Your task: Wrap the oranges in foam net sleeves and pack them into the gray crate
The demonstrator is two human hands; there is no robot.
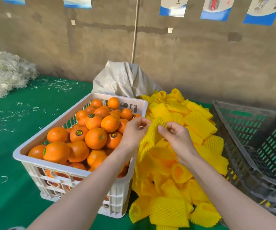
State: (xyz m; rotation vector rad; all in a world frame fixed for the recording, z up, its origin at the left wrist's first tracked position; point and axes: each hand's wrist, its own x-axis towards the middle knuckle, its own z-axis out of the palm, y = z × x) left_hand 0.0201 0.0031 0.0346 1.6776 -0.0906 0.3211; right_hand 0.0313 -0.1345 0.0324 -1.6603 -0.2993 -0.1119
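A heap of pale shredded strands [4, 73] lies at the far left of a green surface [26, 123], with loose bits scattered around it; beside it stands a white crate [59, 167] piled high with oranges [95, 137], several bearing small round stickers, none of them wrapped; behind the crate slumps a white woven sack [124, 78] against a bare wall hung with posters [173, 7]; over the crate's right edge, the person's left hand [134, 131] pinches one side of the top edge of a yellow foam net sleeve [150, 138] between thumb and fingertips, the other fingers curled; the right hand [177, 138] pinches the opposite side of the same edge in the same way, so the sleeve hangs between both hands; under them spreads a loose pile of yellow sleeves [175, 209], just right of the white crate; at the far right sits the gray crate [253, 165], touching the pile, with no fruit visible inside.
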